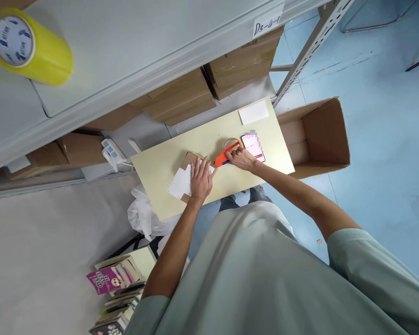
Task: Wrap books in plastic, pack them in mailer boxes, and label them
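My left hand (201, 179) lies flat with its fingers stretched out. It presses on white paper sheets (180, 182) and a small brown cardboard package (187, 161) beneath them. My right hand (242, 158) is wrapped around the handle of an orange tape dispenser (221, 159) with a roll of tape (231, 143) on it. The dispenser's front end is close to the package's right edge; whether its tape touches the package I cannot tell. Just right of the dispenser lies a phone (254, 148) with a lit screen.
A pale table (160, 160) carries these things and a white sheet (253, 113). An open cardboard box (324, 135) stands at its right. Above is a grey shelf (132, 42) holding a big yellow tape roll (50, 53). Books (120, 279) and a plastic bag (143, 216) are at lower left.
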`<control>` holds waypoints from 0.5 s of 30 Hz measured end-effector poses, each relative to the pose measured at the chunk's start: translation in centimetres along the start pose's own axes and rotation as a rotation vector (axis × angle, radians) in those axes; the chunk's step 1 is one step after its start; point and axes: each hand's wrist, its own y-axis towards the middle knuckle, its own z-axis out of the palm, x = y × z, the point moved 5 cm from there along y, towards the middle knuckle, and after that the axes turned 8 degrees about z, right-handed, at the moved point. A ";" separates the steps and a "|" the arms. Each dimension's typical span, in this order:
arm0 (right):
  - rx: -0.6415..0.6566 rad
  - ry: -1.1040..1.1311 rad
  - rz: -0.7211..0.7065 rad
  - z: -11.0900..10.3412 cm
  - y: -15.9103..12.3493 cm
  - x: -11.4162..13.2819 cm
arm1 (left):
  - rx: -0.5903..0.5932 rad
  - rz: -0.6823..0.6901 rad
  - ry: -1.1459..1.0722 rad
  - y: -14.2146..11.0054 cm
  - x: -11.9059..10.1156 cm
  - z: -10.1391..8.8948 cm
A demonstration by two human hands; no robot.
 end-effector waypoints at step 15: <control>0.048 0.102 -0.260 1.2 -4.8 9.2 | -0.076 -0.163 0.051 -0.9 0.7 -0.7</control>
